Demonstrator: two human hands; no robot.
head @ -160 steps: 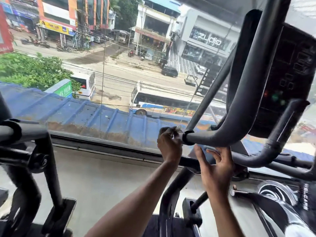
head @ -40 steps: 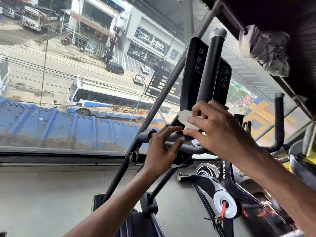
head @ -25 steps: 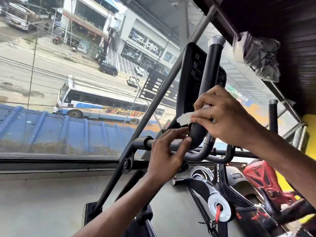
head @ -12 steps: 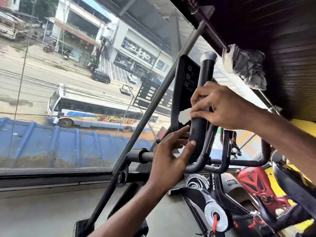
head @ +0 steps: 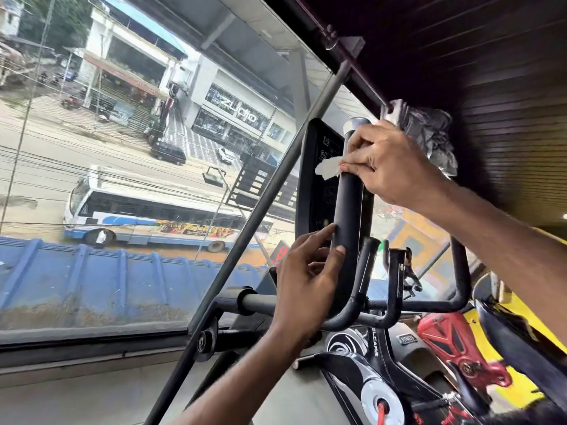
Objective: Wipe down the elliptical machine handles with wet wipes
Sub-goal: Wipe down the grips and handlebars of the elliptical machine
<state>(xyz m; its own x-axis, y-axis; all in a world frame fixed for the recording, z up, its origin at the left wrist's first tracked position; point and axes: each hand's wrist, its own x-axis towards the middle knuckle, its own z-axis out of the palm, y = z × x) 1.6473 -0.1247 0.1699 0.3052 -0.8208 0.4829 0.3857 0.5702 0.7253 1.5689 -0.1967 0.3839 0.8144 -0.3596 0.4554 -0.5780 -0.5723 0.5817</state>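
Curled round the upper part of the upright handle (head: 348, 216), the right hand (head: 386, 167) pinches a white wet wipe (head: 328, 168) against the black sleeve. A crumpled corner of the wipe protrudes left of the fingers, in front of the console (head: 313, 185). This grip is located just below the silver end cap (head: 356, 122).

The left hand (head: 306, 280) is spread, with its fingers nearly straight. The thumb and index fingertip touch the lower part of the same handle, above the bend where the tube curves toward the crossbar (head: 254, 303). Nothing is held by it.

**Handling**
- The wipe is judged to be light, limp and damp. It is likely to bunch or tear if dragged by one corner. It should be kept flat under the finger pads and wrapped as far round the tube as it reaches.
- The handle is judged to be rigid, with a matte covering that offers good friction. It may swing on its linkage, so bracing at the lower part is advised.

**Position**
- The handle stands nearly upright, directly in front of the console.
- The wipe lies at the top of the handle, under the right hand. The stretch of sleeve between the two hands is uncovered.
- A second upright handle (head: 460, 271) is seen well apart to the right. Whether it has been wiped cannot be told.
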